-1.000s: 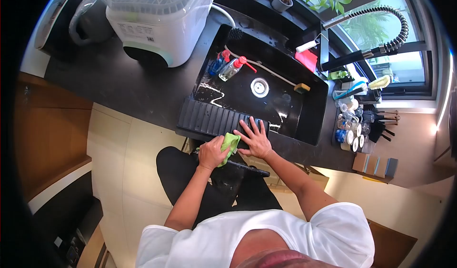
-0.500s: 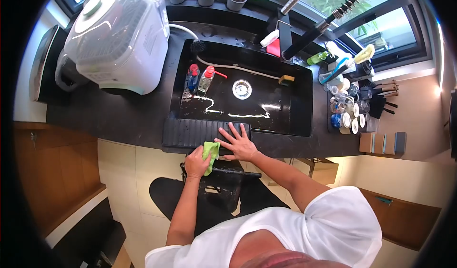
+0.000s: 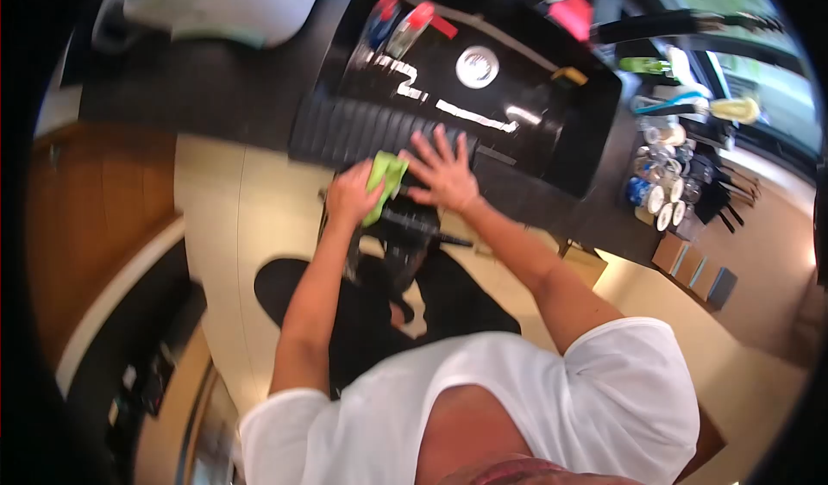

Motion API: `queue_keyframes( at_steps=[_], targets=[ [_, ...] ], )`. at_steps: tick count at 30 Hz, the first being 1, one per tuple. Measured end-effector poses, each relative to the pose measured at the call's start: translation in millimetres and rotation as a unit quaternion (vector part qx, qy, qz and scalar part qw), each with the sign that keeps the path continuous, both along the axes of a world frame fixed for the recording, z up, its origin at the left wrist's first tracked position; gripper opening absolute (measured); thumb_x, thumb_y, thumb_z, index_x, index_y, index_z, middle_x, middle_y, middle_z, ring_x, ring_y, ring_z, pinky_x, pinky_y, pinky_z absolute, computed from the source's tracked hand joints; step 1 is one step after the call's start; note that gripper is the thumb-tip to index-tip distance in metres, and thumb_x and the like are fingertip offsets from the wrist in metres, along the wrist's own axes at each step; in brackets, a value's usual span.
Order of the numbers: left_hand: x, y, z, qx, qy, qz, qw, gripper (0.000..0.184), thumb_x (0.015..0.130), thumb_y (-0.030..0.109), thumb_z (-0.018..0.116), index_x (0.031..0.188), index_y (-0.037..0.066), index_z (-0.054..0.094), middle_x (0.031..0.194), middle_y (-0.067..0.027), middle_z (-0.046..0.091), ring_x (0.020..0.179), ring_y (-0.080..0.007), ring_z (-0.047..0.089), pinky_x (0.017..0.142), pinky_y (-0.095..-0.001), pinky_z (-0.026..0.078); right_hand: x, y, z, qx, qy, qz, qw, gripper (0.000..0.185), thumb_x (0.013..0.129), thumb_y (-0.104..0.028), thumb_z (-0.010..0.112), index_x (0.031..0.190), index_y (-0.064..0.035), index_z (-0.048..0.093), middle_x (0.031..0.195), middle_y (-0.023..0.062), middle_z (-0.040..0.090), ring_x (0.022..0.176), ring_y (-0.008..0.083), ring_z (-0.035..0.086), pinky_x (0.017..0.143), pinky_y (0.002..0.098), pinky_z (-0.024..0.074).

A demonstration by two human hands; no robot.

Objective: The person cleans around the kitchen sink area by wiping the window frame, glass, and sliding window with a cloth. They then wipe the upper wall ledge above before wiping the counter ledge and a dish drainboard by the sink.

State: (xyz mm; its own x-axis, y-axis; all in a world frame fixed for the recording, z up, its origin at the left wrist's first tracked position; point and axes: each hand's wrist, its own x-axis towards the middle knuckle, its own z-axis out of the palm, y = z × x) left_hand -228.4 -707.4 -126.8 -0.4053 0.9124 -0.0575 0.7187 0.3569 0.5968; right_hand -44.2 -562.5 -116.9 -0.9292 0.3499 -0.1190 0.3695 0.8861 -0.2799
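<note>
My left hand grips a crumpled green cloth at the front edge of the counter. To its right, my right hand lies with fingers spread, its fingertips over the right end of a black ridged drainboard. The drainboard spans the front left of the black sink. Below the hands stands a dark object like a stool or stand, blurred and partly covered. Inside the sink are a bottle with a red top and a blue one beside it.
A yellow sponge sits at the sink's right side, near the round drain. Jars and lids crowd the right counter, with brushes behind. A large pale appliance occupies the left counter. Wooden cabinets stand at left.
The camera has tilted downward and turned, so counter and sink appear higher and slanted. The cloth stays in my left hand, and my right hand keeps its fingers spread at the drainboard.
</note>
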Motion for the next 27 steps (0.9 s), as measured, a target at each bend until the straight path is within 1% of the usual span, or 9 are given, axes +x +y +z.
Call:
queue_keyframes(
  at_steps=[3,8,11,12,15,20,25,26,27],
  targets=[
    [-1.0,-1.9,0.5,0.005,-0.003,-0.005,1.0,0.043,0.084,0.036,0.065,0.111,0.002,0.062,0.102,-0.0154,0.068,0.086,-0.0322,0.066,0.072,-0.0403,0.054,-2.9,-2.5,-6.1,0.011,0.007,-0.002,1.0,0.08,0.072,-0.057,0.067,0.143,-0.0339,0.039,0.156,0.0067,0.021,0.143,0.0433,0.013,0.105,0.0721,0.0118],
    [-2.7,5.7,19.0,-0.046,-0.006,-0.003,0.999,0.038,0.082,0.034,0.065,0.107,0.006,0.064,0.099,-0.012,0.069,0.082,-0.0303,0.067,0.069,-0.0397,0.055,-5.1,-2.3,-2.9,0.024,-0.014,0.007,1.0,0.08,0.071,-0.059,0.067,0.143,-0.0382,0.038,0.156,0.0056,0.022,0.142,0.0422,0.015,0.105,0.0711,0.0142],
    [-0.9,5.0,14.2,-0.005,0.008,0.019,1.0,0.033,0.077,0.034,0.067,0.099,0.009,0.063,0.092,-0.0072,0.069,0.074,-0.0279,0.067,0.064,-0.0402,0.055,-5.1,-1.8,-4.9,0.03,-0.019,0.008,0.999,0.081,0.07,-0.061,0.067,0.143,-0.0389,0.038,0.156,0.0054,0.022,0.142,0.042,0.016,0.105,0.0706,0.0133],
    [-1.5,5.0,14.8,0.005,0.003,0.019,1.0,0.033,0.077,0.033,0.067,0.099,0.009,0.063,0.092,-0.0081,0.069,0.073,-0.028,0.067,0.063,-0.0398,0.055,-5.8,-1.5,-5.6,0.027,-0.016,0.008,0.999,0.081,0.071,-0.061,0.067,0.143,-0.0388,0.037,0.156,0.0053,0.022,0.142,0.0419,0.015,0.105,0.0705,0.0128],
    [-2.3,4.8,17.9,-0.015,-0.013,0.018,1.0,0.034,0.079,0.033,0.066,0.102,0.008,0.064,0.097,-0.0113,0.069,0.079,-0.0303,0.067,0.067,-0.0388,0.055,-6.4,-1.7,-2.6,0.017,-0.013,0.005,1.0,0.08,0.072,-0.059,0.066,0.144,-0.0384,0.036,0.156,0.0051,0.021,0.142,0.0418,0.014,0.106,0.0703,0.0122],
    [-2.5,3.4,20.3,-0.008,-0.023,0.013,1.0,0.036,0.078,0.033,0.068,0.102,0.006,0.064,0.095,-0.0122,0.068,0.078,-0.0322,0.066,0.066,-0.0396,0.054,-6.4,-3.4,1.8,0.01,-0.02,-0.004,1.0,0.079,0.074,-0.055,0.067,0.144,-0.0376,0.036,0.156,0.0049,0.021,0.142,0.0421,0.015,0.105,0.0704,0.0131],
    [0.2,-4.5,3.4,0.058,-0.011,0.013,0.998,0.044,0.075,0.033,0.071,0.105,0.001,0.063,0.1,-0.0181,0.067,0.086,-0.0348,0.065,0.074,-0.04,0.054,-6.0,-6.0,6.9,0.02,0.017,-0.004,1.0,0.082,0.072,-0.053,0.069,0.144,-0.0314,0.038,0.156,0.0076,0.022,0.142,0.0412,0.016,0.106,0.069,0.0149],
    [0.2,-5.1,1.6,0.056,0.005,0.007,0.998,0.048,0.074,0.033,0.071,0.109,0.002,0.061,0.103,-0.016,0.067,0.088,-0.0309,0.066,0.075,-0.038,0.055,-5.4,-7.7,6.7,0.031,0.021,-0.005,0.999,0.082,0.071,-0.053,0.069,0.144,-0.031,0.039,0.156,0.0078,0.023,0.142,0.0411,0.016,0.106,0.0685,0.0149],
    [0.9,-4.4,6.1,0.035,0.001,0.008,0.999,0.048,0.075,0.033,0.07,0.109,0.001,0.061,0.099,-0.0161,0.067,0.087,-0.0315,0.066,0.073,-0.0389,0.055,-3.7,-9.9,6.5,0.044,0.024,-0.006,0.999,0.082,0.071,-0.054,0.069,0.143,-0.0306,0.04,0.155,0.008,0.024,0.142,0.0411,0.016,0.107,0.0681,0.0148]
  ],
)
